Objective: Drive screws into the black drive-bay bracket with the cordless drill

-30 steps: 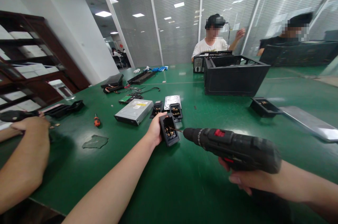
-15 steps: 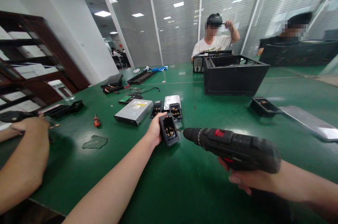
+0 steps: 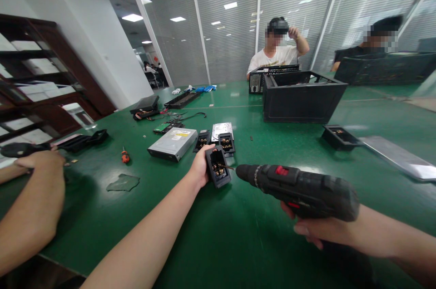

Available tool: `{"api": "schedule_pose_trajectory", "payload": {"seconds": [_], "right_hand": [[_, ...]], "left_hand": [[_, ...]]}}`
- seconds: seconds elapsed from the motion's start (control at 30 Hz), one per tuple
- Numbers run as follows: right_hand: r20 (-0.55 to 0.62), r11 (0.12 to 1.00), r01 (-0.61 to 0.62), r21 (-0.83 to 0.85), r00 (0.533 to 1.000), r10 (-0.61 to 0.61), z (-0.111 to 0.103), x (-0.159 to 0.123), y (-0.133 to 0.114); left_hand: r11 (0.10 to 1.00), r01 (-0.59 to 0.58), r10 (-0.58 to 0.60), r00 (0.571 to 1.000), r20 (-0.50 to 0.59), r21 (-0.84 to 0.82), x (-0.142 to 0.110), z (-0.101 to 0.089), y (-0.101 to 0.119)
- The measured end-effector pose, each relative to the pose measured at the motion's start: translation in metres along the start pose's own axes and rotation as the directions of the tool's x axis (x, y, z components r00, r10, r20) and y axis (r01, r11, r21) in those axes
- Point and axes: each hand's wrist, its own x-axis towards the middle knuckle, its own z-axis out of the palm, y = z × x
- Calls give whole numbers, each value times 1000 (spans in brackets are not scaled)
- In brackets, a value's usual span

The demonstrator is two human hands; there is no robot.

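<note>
My left hand (image 3: 200, 167) is closed around a small black box (image 3: 223, 183) with brass-coloured fittings inside, tilted so its open face turns toward the drill. Gripped by its handle, a black cordless drill (image 3: 306, 189) with red switches is in my right hand (image 3: 323, 230). Its thin bit reaches into the box's opening; the exact contact of the tip cannot be made out. Just behind the held box stand two similar black boxes, a nearer box (image 3: 226, 144) and a partly hidden box (image 3: 201, 141), beside a silver hard drive (image 3: 222, 130).
An optical drive (image 3: 173, 144), an orange screwdriver (image 3: 125, 156) and a glass-like shard (image 3: 123, 183) lie left. Another person's arm (image 3: 37, 207) reaches in there. A large black computer case (image 3: 299, 103), another black box (image 3: 340, 138) and a silver panel (image 3: 402, 157) are right; a person (image 3: 277, 53) sits behind.
The drill and my right hand have shifted very slightly left and up. My left hand and the box stay almost still.
</note>
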Motion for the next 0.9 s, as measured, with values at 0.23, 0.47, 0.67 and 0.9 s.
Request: {"api": "schedule_pose_trajectory", "payload": {"seconds": [0.23, 0.47, 0.67, 0.9], "right_hand": [[-17, 1000, -4, -7, 1000, 4, -1, 4, 0], [-17, 999, 18, 37, 1000, -17, 0, 5, 8], [-7, 999, 22, 34, 1000, -21, 1, 2, 2], [5, 1000, -5, -20, 1000, 5, -2, 1, -1]], "left_hand": [[1000, -16, 16, 1000, -17, 7, 1, -3, -1], [1000, -6, 6, 999, -34, 0, 0, -2, -1], [1000, -13, 13, 1000, -6, 5, 1, -3, -1], [1000, -1, 1, 1000, -12, -2, -1, -1, 0]]}}
